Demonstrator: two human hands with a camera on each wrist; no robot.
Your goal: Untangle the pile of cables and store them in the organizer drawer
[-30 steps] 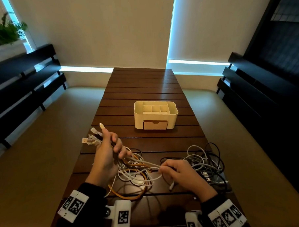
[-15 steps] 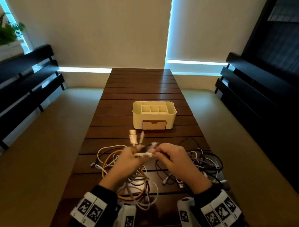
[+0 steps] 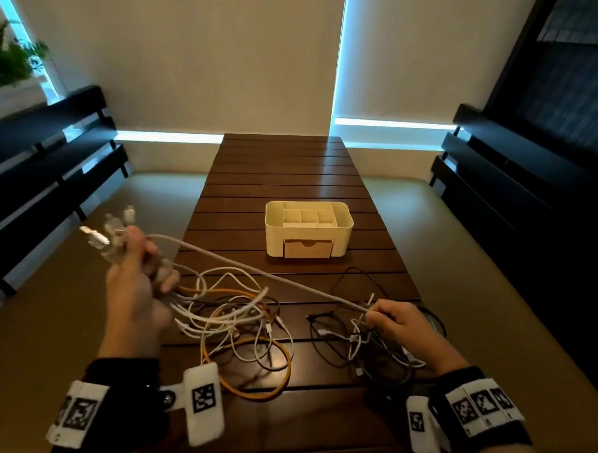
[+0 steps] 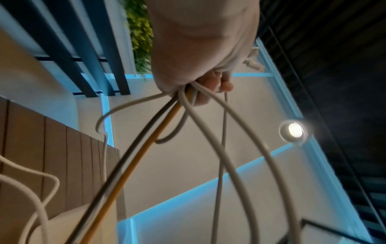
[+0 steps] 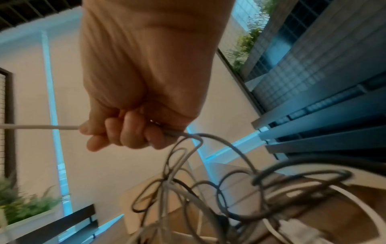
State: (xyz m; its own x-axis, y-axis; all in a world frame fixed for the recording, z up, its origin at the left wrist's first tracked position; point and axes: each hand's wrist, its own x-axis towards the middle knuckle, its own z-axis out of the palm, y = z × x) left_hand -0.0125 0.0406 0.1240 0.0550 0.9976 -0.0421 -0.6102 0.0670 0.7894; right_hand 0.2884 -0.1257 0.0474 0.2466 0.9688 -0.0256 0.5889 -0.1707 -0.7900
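Observation:
My left hand (image 3: pixel 140 264) is raised off the table's left edge and grips a bundle of cable ends (image 3: pixel 114 231), white, grey and orange, whose plugs stick up above the fist. The same bundle (image 4: pixel 188 105) fans out below the fist in the left wrist view. A white cable (image 3: pixel 258 272) runs taut from it to my right hand (image 3: pixel 385 316), which pinches it low over the dark tangle (image 3: pixel 371 346); the cable (image 5: pixel 41 127) leaves the fingers sideways. Loose white and orange loops (image 3: pixel 247 334) lie between the hands. The cream organizer (image 3: pixel 309 226) stands mid-table with its drawer (image 3: pixel 308 248) closed.
The slatted wooden table (image 3: pixel 281 172) runs away from me. Dark benches (image 3: pixel 41 162) line both sides, the right one (image 3: pixel 515 189) close to the table. A planter (image 3: pixel 2 64) sits at the far left. Beige floor (image 3: pixel 464 287) flanks the table.
The hands met over the cables half a second ago. Since then the left hand has swung up and left with the bundle, the right hand has moved right, and a white cable is stretched between them.

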